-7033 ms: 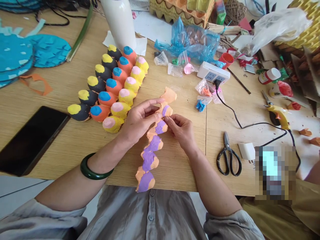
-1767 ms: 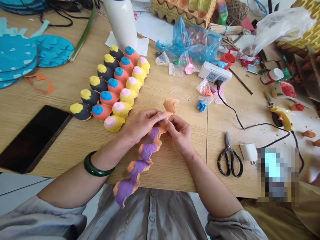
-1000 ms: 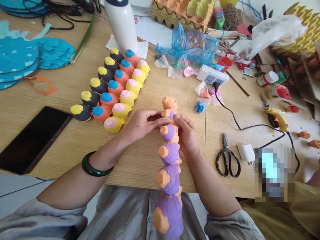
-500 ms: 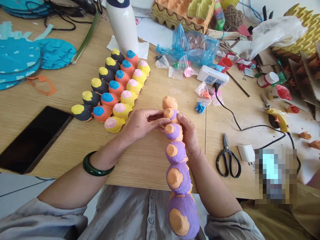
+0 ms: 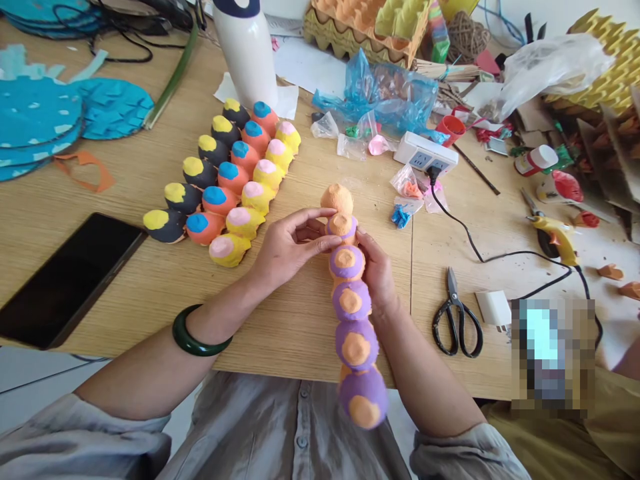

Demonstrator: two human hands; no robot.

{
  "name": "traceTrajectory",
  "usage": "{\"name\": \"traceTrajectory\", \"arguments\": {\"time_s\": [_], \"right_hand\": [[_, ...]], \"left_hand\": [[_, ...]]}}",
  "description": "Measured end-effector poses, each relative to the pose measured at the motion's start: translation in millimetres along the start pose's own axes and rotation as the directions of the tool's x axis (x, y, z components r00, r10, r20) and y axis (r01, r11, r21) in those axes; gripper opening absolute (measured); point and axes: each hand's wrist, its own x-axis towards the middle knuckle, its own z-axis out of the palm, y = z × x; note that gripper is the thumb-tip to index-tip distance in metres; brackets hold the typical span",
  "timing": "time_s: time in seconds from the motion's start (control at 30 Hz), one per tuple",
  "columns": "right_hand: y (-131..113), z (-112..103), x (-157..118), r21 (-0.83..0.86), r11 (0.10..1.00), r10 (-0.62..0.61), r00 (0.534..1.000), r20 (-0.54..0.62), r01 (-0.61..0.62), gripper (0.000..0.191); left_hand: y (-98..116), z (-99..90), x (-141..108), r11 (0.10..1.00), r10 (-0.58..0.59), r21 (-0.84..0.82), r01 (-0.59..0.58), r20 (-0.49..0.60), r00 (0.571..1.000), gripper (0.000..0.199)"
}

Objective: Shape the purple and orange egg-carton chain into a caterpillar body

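Observation:
A strip of egg-carton bumps (image 5: 351,300), orange with purple clay round most bumps, runs from mid-table down past the table's front edge. The bump at its far end is all orange. My left hand (image 5: 287,247) grips the strip from the left near that end, thumb and fingers at the second bump. My right hand (image 5: 377,270) holds the strip's right side, its fingers partly hidden behind it. To the left lie three finished-looking strips side by side: a black one with yellow tops (image 5: 199,172), an orange one with blue tops (image 5: 229,175) and a yellow one with pink tops (image 5: 267,175).
A phone (image 5: 70,280) lies at left, a white bottle (image 5: 247,57) behind the strips. Scissors (image 5: 456,313), a white adapter (image 5: 493,308), a power strip (image 5: 426,153) and a yellow glue gun (image 5: 555,237) are at right. Egg trays (image 5: 365,30) and a blue bag (image 5: 390,90) stand behind.
The purple-and-orange strip has turned, its tops now facing more upward, and its near end has moved up and away from me. Both hands remain on it; my left hand has shifted slightly.

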Motion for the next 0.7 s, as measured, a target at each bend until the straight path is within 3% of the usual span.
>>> {"name": "traceTrajectory", "arguments": {"time_s": [0.1, 0.3, 0.47, 0.7], "right_hand": [[0.5, 4.6, -1.8, 0.146, 0.984, 0.101, 0.995, -0.002, -0.1, 0.04], [-0.6, 3.0, -1.5, 0.156, 0.982, 0.104, 0.995, 0.0, -0.103, 0.04], [-4.1, 1.4, -2.0, 0.042, 0.996, 0.074, 0.997, 0.006, -0.075, 0.045], [-0.1, 2.3, -0.8, 0.095, 0.992, 0.076, 0.997, 0.031, -0.079, 0.043]], "left_hand": [[3.3, 0.4, -1.1, 0.999, 0.009, 0.041, -0.008, -0.032, 0.999, 0.055], [3.5, -3.0, -4.6, 0.996, 0.044, 0.077, -0.041, -0.035, 0.998, 0.054], [2.4, 0.3, -3.9, 0.998, 0.035, -0.047, -0.035, -0.002, 0.999, 0.05], [4.6, -1.3, 0.0, 0.963, -0.092, -0.253, 0.093, 0.017, 0.996, 0.043]]}}
